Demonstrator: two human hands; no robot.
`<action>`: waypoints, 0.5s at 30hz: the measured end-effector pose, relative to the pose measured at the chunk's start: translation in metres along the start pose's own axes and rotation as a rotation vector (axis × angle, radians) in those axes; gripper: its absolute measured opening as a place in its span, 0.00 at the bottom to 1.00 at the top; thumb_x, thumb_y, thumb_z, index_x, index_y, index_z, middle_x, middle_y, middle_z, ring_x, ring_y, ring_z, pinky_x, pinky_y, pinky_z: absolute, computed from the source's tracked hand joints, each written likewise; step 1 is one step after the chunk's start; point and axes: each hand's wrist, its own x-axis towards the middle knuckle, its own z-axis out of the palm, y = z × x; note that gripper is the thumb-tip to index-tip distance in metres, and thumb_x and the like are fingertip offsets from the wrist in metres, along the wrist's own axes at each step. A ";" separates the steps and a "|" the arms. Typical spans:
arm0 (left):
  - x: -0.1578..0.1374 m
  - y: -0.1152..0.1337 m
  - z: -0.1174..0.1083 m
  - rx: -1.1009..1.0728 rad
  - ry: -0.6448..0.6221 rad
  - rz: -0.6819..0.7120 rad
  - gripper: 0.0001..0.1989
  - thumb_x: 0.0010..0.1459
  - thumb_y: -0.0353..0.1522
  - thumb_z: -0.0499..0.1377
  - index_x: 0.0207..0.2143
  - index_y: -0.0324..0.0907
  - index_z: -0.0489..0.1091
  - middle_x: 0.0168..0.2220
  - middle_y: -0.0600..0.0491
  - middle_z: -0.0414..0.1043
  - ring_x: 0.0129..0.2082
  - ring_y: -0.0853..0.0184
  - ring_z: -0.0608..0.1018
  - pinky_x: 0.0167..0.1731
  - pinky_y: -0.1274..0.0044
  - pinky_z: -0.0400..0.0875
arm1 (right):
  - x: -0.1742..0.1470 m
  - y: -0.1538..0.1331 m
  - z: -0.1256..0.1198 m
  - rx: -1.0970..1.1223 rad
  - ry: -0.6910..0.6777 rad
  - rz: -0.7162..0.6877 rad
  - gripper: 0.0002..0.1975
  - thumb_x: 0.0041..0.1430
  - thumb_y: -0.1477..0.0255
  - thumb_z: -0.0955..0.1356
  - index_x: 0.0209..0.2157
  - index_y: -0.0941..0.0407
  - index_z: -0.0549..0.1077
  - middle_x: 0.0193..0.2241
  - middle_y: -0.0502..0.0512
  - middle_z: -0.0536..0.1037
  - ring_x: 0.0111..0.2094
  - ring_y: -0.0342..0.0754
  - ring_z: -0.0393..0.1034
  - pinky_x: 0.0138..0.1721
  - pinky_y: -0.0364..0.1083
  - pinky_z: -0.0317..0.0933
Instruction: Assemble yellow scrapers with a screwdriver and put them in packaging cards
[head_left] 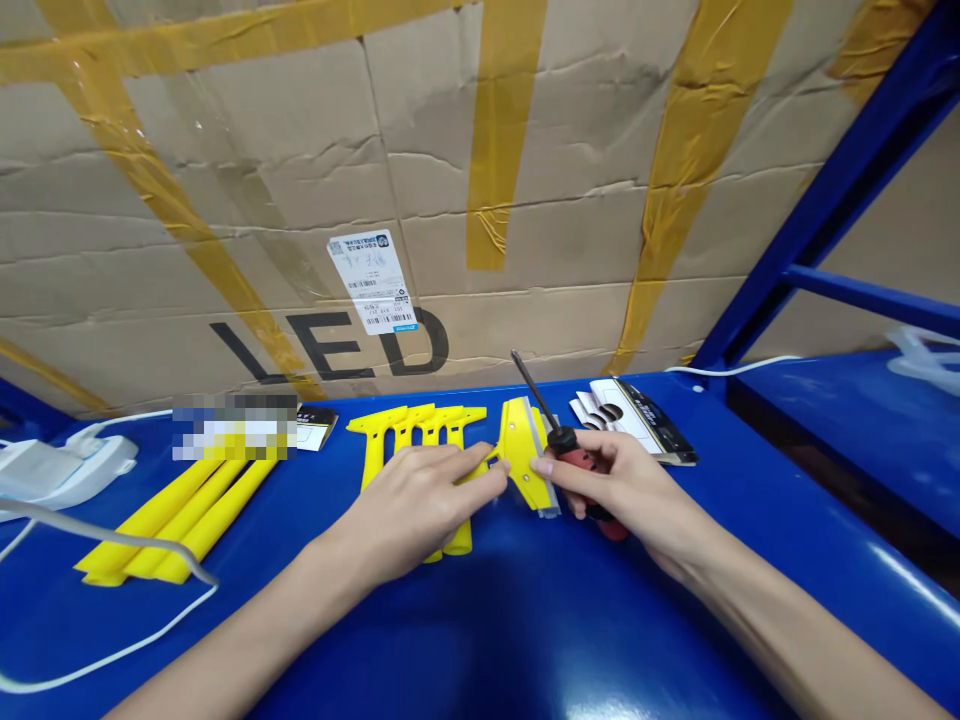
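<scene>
Between my two hands is a yellow scraper [523, 450] with a wide flat head and a metal blade along its right edge. My left hand [431, 495] is closed on the scraper's narrow neck. My right hand [637, 490] wraps round a screwdriver [576, 458] with a red and black handle, its shaft pointing up and left. The right thumb also touches the blade edge of the scraper head. Behind and under my left hand lie several yellow scraper handles [375, 450] side by side, partly hidden by it.
More yellow handles [176, 520] lie at the left. Behind my right hand are printed packaging cards [641, 415]. A white power strip [75, 465] and looping cable [112, 655] occupy the left. A large taped cardboard box [427, 190] stands behind; a blue frame post [814, 200] rises at right.
</scene>
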 end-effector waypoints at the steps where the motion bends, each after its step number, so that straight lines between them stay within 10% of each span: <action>1: 0.000 0.000 0.000 0.013 -0.011 0.004 0.17 0.71 0.27 0.45 0.50 0.41 0.73 0.48 0.42 0.79 0.38 0.57 0.83 0.32 0.70 0.76 | 0.000 -0.001 0.001 0.001 -0.004 -0.004 0.17 0.46 0.60 0.78 0.25 0.57 0.74 0.14 0.44 0.66 0.16 0.39 0.58 0.14 0.39 0.46; 15: 0.002 -0.006 0.000 0.074 0.029 0.067 0.13 0.68 0.24 0.50 0.49 0.41 0.70 0.46 0.46 0.79 0.34 0.61 0.82 0.29 0.74 0.73 | 0.006 0.003 0.001 0.063 -0.030 0.032 0.20 0.44 0.61 0.80 0.21 0.56 0.69 0.12 0.43 0.66 0.16 0.38 0.55 0.21 0.41 0.51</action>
